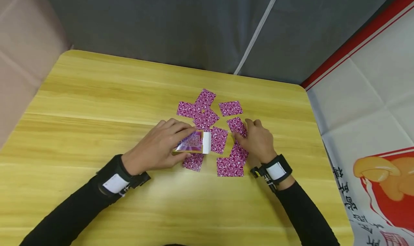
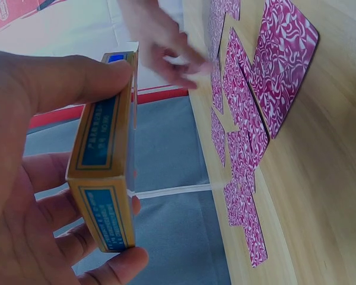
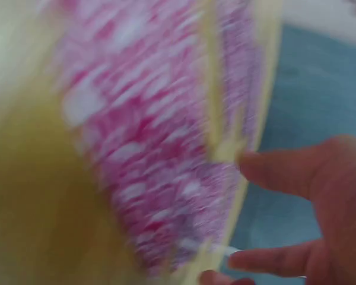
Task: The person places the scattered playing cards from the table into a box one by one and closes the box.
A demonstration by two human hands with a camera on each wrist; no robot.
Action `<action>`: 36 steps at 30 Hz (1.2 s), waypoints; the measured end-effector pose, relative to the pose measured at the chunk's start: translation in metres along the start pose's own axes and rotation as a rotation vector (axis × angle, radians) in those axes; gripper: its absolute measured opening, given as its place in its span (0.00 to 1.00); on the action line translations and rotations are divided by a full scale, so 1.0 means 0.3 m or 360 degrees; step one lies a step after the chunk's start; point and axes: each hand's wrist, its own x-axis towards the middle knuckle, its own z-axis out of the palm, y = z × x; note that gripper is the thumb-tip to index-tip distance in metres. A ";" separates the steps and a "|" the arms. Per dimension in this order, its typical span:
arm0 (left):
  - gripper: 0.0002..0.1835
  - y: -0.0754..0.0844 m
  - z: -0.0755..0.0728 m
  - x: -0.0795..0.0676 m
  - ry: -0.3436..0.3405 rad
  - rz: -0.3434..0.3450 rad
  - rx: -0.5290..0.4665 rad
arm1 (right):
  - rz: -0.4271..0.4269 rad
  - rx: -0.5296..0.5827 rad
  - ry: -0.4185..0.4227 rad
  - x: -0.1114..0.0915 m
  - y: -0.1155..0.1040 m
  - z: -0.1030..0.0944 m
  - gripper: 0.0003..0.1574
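My left hand (image 1: 163, 143) grips a small playing card box (image 1: 190, 142) whose white end flap stands out to the right. In the left wrist view, the thumb lies along one narrow side of the gold and blue box (image 2: 98, 133) and the fingers curl round the other. My right hand (image 1: 257, 140) hovers at the right of the spread cards, nearest to a pink-and-white patterned card (image 1: 237, 125). Its thumb and fingers (image 3: 279, 259) are apart with nothing seen between them; the right wrist view is blurred.
Several patterned cards lie face down on the wooden table (image 1: 106, 102), some overlapping, such as a card (image 1: 230, 108) at the back and a card (image 1: 226, 167) at the front. A grey partition (image 1: 161, 26) stands behind the table, with a white printed panel (image 1: 365, 95) at the right.
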 end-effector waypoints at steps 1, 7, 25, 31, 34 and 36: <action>0.36 0.001 0.001 0.000 -0.0006 0.0004 -0.0004 | 0.0069 -0.0051 -0.0098 -0.002 0.013 0.006 0.42; 0.35 0.002 -0.006 0.004 0.0026 0.0007 -0.0010 | 0.0212 0.0046 -0.0310 0.009 0.058 0.012 0.41; 0.35 0.006 -0.007 -0.001 0.0035 -0.0012 -0.0007 | 0.0251 0.0331 -0.0274 0.007 0.048 0.001 0.27; 0.35 0.007 -0.006 -0.006 0.0044 -0.0005 -0.0011 | 0.0168 0.0444 -0.0068 -0.010 0.055 0.002 0.16; 0.35 0.008 -0.007 -0.007 0.0044 -0.0007 -0.0005 | 0.0088 0.0535 0.0121 -0.014 0.052 -0.001 0.14; 0.35 0.009 -0.007 -0.008 0.0048 -0.0006 -0.0004 | 0.0045 0.0626 0.0210 -0.020 0.037 -0.011 0.15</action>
